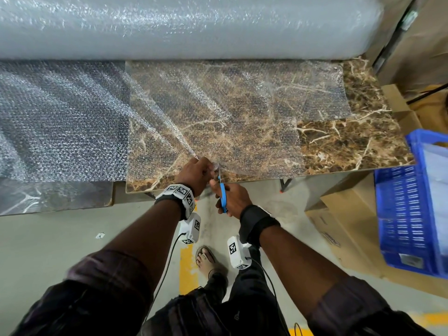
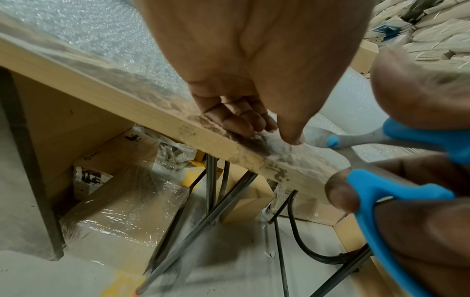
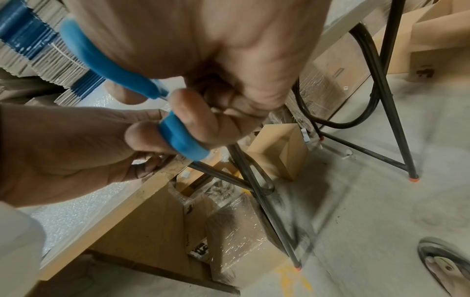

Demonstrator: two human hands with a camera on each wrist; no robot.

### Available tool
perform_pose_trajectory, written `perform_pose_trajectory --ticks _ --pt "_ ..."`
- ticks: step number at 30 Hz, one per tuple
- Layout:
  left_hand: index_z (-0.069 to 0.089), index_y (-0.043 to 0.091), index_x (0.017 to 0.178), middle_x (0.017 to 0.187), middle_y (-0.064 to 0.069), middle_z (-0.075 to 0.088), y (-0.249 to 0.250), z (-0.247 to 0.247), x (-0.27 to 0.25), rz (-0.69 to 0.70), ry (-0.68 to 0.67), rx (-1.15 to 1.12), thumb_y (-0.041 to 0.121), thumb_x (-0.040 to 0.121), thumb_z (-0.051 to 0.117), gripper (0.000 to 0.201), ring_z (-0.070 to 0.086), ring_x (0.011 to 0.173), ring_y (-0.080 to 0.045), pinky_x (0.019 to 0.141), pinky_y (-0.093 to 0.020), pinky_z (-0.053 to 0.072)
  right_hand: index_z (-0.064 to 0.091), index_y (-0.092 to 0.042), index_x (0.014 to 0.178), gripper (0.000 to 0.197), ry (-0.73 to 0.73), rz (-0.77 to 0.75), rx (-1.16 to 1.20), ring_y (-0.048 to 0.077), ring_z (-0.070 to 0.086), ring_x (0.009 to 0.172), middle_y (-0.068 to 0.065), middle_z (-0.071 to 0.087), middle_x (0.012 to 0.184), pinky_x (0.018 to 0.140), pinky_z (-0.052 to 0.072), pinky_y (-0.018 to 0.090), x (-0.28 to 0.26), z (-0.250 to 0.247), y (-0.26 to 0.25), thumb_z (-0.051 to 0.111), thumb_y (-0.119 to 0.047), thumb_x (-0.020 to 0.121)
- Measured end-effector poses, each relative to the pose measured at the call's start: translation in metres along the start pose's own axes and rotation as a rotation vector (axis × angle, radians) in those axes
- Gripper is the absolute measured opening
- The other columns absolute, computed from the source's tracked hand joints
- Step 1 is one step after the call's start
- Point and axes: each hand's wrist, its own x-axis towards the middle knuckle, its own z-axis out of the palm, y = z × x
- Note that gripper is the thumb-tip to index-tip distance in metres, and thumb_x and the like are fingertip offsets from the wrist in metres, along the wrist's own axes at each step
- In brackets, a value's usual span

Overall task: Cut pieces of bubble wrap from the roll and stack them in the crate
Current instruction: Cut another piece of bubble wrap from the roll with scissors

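A big roll of bubble wrap [image 1: 184,25] lies along the back of the marble-patterned table [image 1: 358,141]. A loose sheet of bubble wrap [image 1: 218,112] runs from it to the near edge. My left hand [image 1: 194,175] pinches that sheet's front edge at the table edge; the left wrist view shows the fingertips [image 2: 241,124] pressing it there. My right hand [image 1: 232,197] grips blue-handled scissors [image 1: 223,192], with the blades at the sheet's edge just right of the left hand. Blue handle loops [image 3: 178,136] sit round the fingers. A blue crate [image 1: 412,214] stands at the right.
More bubble wrap [image 1: 60,122] covers a lower table on the left. Cardboard boxes [image 1: 344,234] sit under and beside the crate. Metal table legs [image 2: 211,191] and wrapped boxes [image 2: 122,217] stand under the table. My sandalled foot [image 1: 207,260] is on the grey floor.
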Motion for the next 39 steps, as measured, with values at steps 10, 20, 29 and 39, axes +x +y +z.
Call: perform_pose_trajectory --ticks 10,20,29,39 --pt "0.053 0.027 0.108 0.1 -0.001 0.046 -0.004 0.0 -0.001 -0.001 -0.032 -0.045 0.031 0.094 0.054 0.015 0.052 0.084 -0.022 0.071 -0.033 0.041 0.061 -0.006 0.084 0.059 -0.059 0.049 0.003 0.024 0.063 0.049 0.01 0.065 0.061 0.038 0.041 0.022 0.006 -0.004 0.006 0.055 -0.065 0.088" --pt "0.055 0.03 0.107 0.099 0.0 0.046 -0.006 -0.002 -0.001 0.0 -0.054 -0.085 0.032 0.093 0.056 0.015 0.051 0.082 -0.02 0.07 -0.031 0.039 0.058 -0.005 0.084 0.059 -0.06 0.043 0.01 0.023 0.059 0.046 0.011 0.061 0.061 0.036 0.037 0.019 0.02 -0.011 -0.008 0.057 -0.063 0.087" --pt "0.054 0.029 0.105 0.101 -0.002 0.048 -0.003 -0.004 -0.001 -0.021 -0.068 -0.087 0.031 0.093 0.054 0.012 0.054 0.084 -0.024 0.072 -0.033 0.043 0.062 -0.006 0.082 0.055 -0.028 0.041 -0.009 0.019 0.059 0.044 0.009 0.063 0.061 0.036 0.037 0.019 0.024 -0.008 -0.006 0.06 -0.061 0.087" --pt "0.052 0.03 0.102 0.102 -0.001 0.048 -0.004 -0.006 -0.001 -0.014 -0.084 -0.074 0.031 0.094 0.053 0.008 0.054 0.088 -0.023 0.076 -0.035 0.047 0.058 -0.005 0.078 0.056 -0.035 0.021 -0.011 0.018 0.058 0.043 0.012 0.062 0.062 0.036 0.037 0.02 0.026 -0.005 -0.004 0.059 -0.06 0.088"
